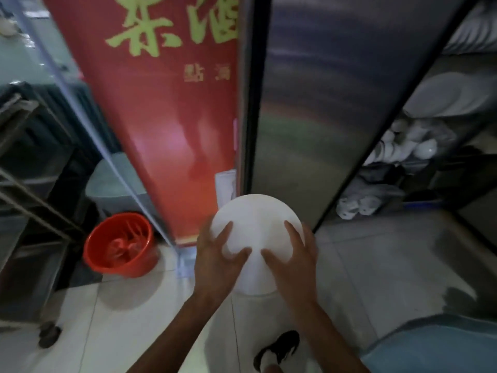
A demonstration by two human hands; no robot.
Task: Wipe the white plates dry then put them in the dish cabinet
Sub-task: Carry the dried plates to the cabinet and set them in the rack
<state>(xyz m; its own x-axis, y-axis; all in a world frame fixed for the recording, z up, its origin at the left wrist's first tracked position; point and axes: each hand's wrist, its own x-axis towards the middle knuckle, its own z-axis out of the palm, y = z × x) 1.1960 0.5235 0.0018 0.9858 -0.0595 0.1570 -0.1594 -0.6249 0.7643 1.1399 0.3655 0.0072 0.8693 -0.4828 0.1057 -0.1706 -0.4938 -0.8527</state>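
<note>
Both hands hold a white plate (256, 227) above the tiled floor: the left hand (219, 261) grips its left edge, thumb curled over the face, and the right hand (291, 261) clamps its right edge likewise. Left of the plate stands a red bucket (119, 244). Beyond the plate rises a steel cabinet door (322, 111); right of the plate, open shelves carry stacked white dishes (446, 96).

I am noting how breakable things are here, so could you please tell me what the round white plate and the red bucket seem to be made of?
Round white plate: probably glazed ceramic, possibly melamine; smooth, opaque, even white face.
Red bucket: likely plastic; glossy, slightly translucent wall, uniform colour.
</note>
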